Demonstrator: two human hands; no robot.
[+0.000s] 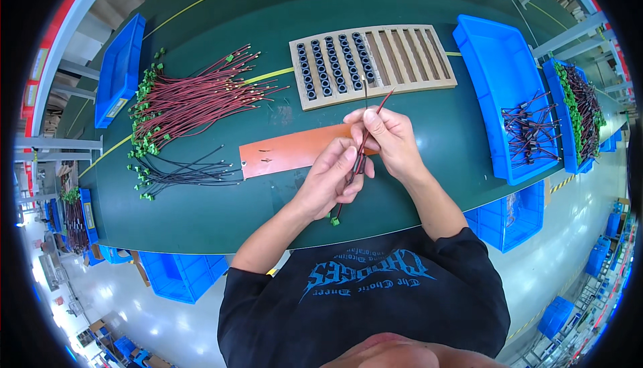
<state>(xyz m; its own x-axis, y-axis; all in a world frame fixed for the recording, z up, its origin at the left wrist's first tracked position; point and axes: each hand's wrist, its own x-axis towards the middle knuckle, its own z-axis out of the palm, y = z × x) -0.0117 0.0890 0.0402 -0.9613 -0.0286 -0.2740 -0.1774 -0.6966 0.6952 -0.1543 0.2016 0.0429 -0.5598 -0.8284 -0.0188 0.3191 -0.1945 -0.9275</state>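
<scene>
My left hand is closed round red and black wires, from which a green connector hangs below. The fingers of my right hand pinch the upper part of the same wires, and two free ends stick up past the fingertips. Parts of the wires are hidden by my fingers. Beneath my hands lies an orange-brown sheet. Beyond it stands a wooden slotted rack, its left slots filled with black ring-shaped parts; the slots on its right show no such parts.
At left on the green table lies a large pile of red wires with green connectors. Black wires lie nearer. A blue bin is far left; another blue bin, right, holds wired assemblies. More bins stand beyond the edges.
</scene>
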